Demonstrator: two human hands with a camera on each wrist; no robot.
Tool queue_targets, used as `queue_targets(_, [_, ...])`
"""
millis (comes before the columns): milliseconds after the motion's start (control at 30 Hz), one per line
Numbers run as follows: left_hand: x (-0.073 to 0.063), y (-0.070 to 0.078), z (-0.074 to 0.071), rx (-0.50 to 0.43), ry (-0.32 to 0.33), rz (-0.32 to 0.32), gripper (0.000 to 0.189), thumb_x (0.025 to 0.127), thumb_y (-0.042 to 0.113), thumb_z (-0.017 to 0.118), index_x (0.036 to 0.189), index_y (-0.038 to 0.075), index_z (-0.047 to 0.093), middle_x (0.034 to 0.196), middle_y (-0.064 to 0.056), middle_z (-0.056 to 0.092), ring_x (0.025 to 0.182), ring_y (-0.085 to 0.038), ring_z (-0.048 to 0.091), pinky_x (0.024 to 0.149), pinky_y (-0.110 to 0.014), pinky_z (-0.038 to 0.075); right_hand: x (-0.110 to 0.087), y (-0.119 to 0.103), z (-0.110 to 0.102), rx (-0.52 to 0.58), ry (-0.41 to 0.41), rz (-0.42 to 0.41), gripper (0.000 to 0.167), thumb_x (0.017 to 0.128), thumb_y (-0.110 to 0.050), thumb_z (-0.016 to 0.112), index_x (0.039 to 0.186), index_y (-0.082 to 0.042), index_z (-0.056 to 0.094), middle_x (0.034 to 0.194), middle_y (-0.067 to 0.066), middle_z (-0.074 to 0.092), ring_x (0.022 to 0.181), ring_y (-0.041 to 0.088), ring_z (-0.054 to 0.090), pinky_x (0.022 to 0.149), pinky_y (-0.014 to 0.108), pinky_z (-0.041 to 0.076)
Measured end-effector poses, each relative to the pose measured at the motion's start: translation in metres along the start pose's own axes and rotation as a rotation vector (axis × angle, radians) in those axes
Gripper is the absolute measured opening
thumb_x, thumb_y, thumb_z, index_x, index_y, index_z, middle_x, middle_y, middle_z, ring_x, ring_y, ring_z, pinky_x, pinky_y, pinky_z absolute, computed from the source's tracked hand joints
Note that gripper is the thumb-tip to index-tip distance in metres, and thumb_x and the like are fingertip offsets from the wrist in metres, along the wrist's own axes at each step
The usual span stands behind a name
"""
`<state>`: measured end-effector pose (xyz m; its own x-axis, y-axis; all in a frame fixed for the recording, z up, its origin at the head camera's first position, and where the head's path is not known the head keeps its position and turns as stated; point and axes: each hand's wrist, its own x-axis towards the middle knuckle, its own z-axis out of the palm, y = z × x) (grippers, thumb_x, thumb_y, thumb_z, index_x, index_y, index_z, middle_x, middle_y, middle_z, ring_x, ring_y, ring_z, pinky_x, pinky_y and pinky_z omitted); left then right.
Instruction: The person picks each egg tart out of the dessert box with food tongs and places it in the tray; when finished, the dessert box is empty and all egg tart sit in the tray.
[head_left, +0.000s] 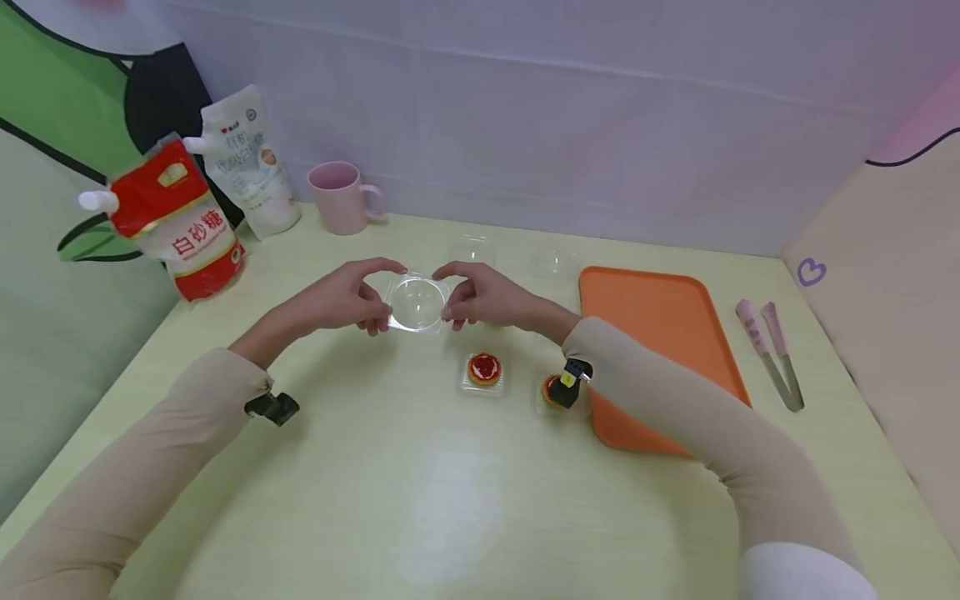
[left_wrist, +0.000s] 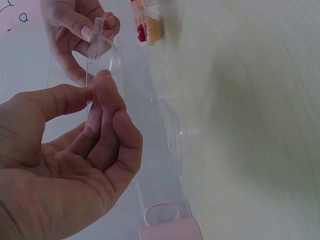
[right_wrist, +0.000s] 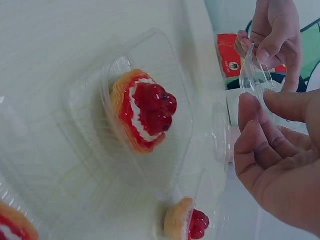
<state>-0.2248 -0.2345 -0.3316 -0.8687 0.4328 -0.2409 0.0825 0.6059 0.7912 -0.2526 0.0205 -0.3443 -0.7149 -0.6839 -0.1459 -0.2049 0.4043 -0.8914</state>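
Above the table, a clear plastic lid (head_left: 417, 303) with a round dome is held by its edges between both hands. My left hand (head_left: 352, 298) pinches its left edge between thumb and fingers. At the opposite edge my right hand (head_left: 486, 297) pinches it the same way. In the left wrist view the lid (left_wrist: 94, 55) shows nearly edge-on. Below the hands, a small red-topped fruit tart (head_left: 484, 368) sits on a clear plastic base (head_left: 482, 389). Another tart (head_left: 549, 390) is partly covered by the right wrist's camera. A further tart (right_wrist: 187, 220) shows in the right wrist view.
More clear plastic pieces (head_left: 474, 248) lie toward the back. On the right are an orange tray (head_left: 660, 333) and tongs (head_left: 772, 358) with pink handles. A pink mug (head_left: 341, 200), a red-and-white sugar pouch (head_left: 180, 221) and a white pouch (head_left: 251, 167) stand at the back left.
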Motion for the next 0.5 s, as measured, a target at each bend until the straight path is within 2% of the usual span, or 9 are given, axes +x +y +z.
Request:
queue_targets(133, [-0.003, -0.01, -0.002, -0.013, -0.045, -0.034, 0.063, 0.095, 0.003, 0.061, 0.151, 0.005, 0.032, 0.076, -0.01, 0.071, 0.07, -0.021, 0.068, 0.073, -0.041, 0.058, 0.007, 0.001, 0.007, -0.083, -0.031, 0.01, 0.055, 0.093, -0.006, 0.068, 0.143, -0.003, 0.046, 0.102, 0.025, 0.071, 0.076, 0.02, 0.068, 0.073, 0.031, 0.051])
queue_targets(233, [-0.003, -0.018, -0.002, -0.019, -0.073, -0.064, 0.062, 0.096, 0.004, 0.06, 0.15, 0.005, 0.032, 0.076, -0.01, 0.071, 0.071, -0.021, 0.069, 0.074, -0.039, 0.057, 0.012, 0.001, 0.011, -0.166, -0.046, 0.014, 0.055, 0.093, -0.009, 0.069, 0.143, -0.002, 0.047, 0.099, 0.019, 0.071, 0.079, 0.019, 0.066, 0.071, 0.026, 0.048])
queue_targets(367, [-0.003, -0.029, 0.002, -0.025, -0.099, -0.082, 0.061, 0.096, 0.004, 0.06, 0.149, 0.002, 0.032, 0.076, -0.011, 0.072, 0.069, -0.019, 0.068, 0.071, -0.036, 0.057, 0.018, 0.002, 0.016, -0.276, -0.066, 0.013, 0.055, 0.091, -0.012, 0.073, 0.14, -0.001, 0.051, 0.095, 0.01, 0.071, 0.084, 0.017, 0.063, 0.075, 0.023, 0.048])
queue_targets(500, [-0.005, -0.036, 0.007, -0.034, -0.104, -0.092, 0.06, 0.095, 0.003, 0.06, 0.148, -0.001, 0.032, 0.075, -0.01, 0.072, 0.066, -0.016, 0.067, 0.068, -0.033, 0.057, 0.025, 0.004, 0.021, -0.374, -0.095, 0.007, 0.054, 0.09, -0.015, 0.075, 0.137, 0.0, 0.054, 0.097, 0.01, 0.072, 0.086, 0.016, 0.064, 0.079, 0.023, 0.049])
